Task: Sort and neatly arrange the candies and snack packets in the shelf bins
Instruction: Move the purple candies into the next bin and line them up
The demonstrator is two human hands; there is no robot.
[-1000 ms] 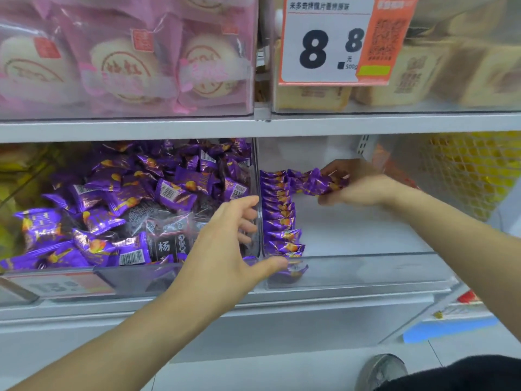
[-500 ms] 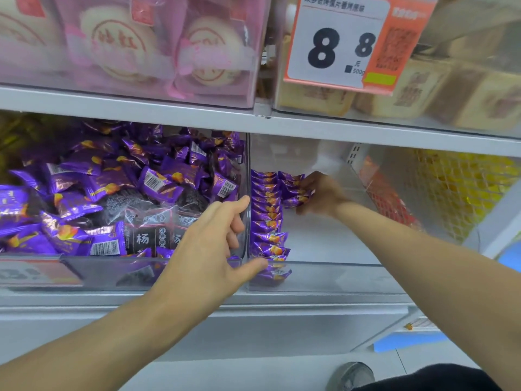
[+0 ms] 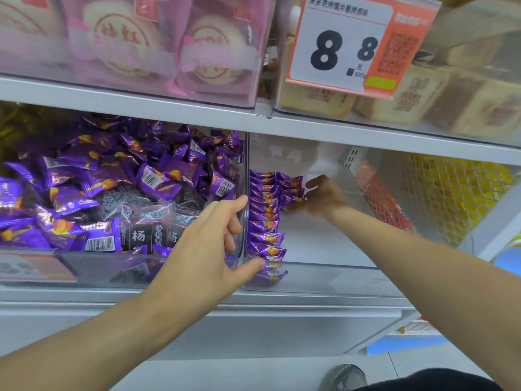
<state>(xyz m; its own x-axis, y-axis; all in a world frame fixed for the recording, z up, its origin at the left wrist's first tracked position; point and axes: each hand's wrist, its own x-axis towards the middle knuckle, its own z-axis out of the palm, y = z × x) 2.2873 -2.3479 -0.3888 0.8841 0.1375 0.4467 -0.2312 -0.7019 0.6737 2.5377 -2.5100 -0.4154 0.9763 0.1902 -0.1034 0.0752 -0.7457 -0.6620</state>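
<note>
On the lower shelf, far left, a clear bin (image 3: pixel 84 266) holds a loose heap of purple candy packets (image 3: pixel 158 182) with a few dark packets (image 3: pixel 146 232) mixed in near its front. Just right of the heap, the left hand (image 3: pixel 208 249) reaches to the divider wall (image 3: pixel 245 193) between the bins; its fingers are spread and relaxed, thumb against the front of the neighbouring bin, gripping nothing. Beyond the divider, the right bin (image 3: pixel 324 277) holds a neat row of purple packets (image 3: pixel 266 221) standing on edge along its left wall, front to back. At the far end of that row, a short second row (image 3: pixel 290 187) is being started, and the right hand (image 3: pixel 318 198) pinches or presses these packets with curled fingers; the exact contact is blurred. Judged by appearance, the packets are light, small and slippery, with soft crinkling wrappers, so a row topples easily. They are best taken several together by their flat faces, squeezed from both ends. Farther right sits a wire basket (image 3: pixel 451 198) of yellow goods.
</note>
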